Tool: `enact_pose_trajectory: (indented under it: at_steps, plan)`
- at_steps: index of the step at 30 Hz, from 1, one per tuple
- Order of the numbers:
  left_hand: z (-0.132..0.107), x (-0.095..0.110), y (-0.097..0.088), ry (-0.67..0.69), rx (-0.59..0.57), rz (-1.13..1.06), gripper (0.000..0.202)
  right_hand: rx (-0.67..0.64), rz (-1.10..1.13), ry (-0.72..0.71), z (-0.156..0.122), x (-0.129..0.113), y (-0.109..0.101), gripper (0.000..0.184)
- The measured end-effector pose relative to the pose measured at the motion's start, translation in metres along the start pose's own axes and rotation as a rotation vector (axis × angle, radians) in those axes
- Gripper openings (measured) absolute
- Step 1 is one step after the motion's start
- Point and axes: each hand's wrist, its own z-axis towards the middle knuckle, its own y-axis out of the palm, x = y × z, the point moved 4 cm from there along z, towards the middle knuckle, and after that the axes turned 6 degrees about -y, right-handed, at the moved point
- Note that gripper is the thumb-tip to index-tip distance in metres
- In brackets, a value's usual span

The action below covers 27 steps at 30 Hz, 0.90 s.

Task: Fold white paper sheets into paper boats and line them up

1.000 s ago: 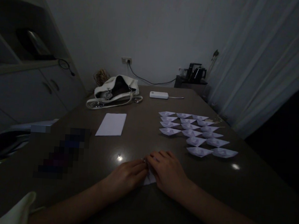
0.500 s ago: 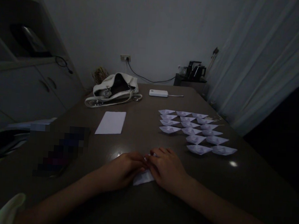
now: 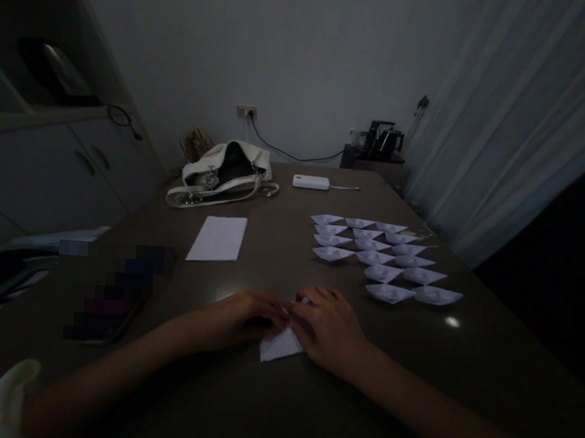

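Observation:
A small folded white paper (image 3: 278, 345) lies on the dark table (image 3: 259, 410) in front of me. My left hand (image 3: 243, 315) and my right hand (image 3: 328, 325) meet over its top edge, with fingers curled and pinching the paper between them. Most of the fold is hidden under my fingers. To the far right lie several finished white paper boats (image 3: 380, 258) set out in rows.
A stack of white paper sheets (image 3: 217, 238) lies ahead at left. Behind it sit a white handbag (image 3: 223, 173) and a white power bank (image 3: 311, 181) with a cable. A blurred dark object (image 3: 114, 293) lies at left. Curtains (image 3: 519, 128) hang at right.
My left hand has pulled a little to the left, and more of the folded paper's lower corner now shows between my hands. The boats have not moved.

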Motion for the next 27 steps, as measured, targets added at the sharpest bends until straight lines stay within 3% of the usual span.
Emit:
enact_pose_trajectory:
  at_steps: [2, 6, 10, 17, 23, 27]
  plan:
    - [-0.003, 0.002, -0.002, 0.001, -0.018, 0.003, 0.024, 0.005, 0.002, 0.045, 0.000, 0.004, -0.001, 0.025]
    - [-0.007, 0.004, -0.006, -0.010, -0.033, 0.019, 0.030, 0.005, -0.086, 0.267, -0.002, 0.012, -0.005, 0.045]
    - [-0.012, 0.005, -0.007, 0.005, -0.011, 0.006, 0.034, 0.003, -0.034, 0.311, -0.002, 0.017, -0.005, 0.034]
    - [-0.015, 0.017, -0.007, -0.033, 0.035, 0.047, 0.033, 0.030, 0.356, 0.437, 0.005, 0.039, 0.003, 0.014]
    - [-0.011, 0.012, 0.004, -0.020, 0.066, 0.092, 0.023, 0.093, 0.278, 0.453, 0.009, 0.031, 0.004, 0.010]
    - [-0.010, 0.008, 0.006, -0.031, 0.110, 0.140, 0.018, 0.114, 0.178, 0.473, 0.010, 0.027, 0.006, 0.019]
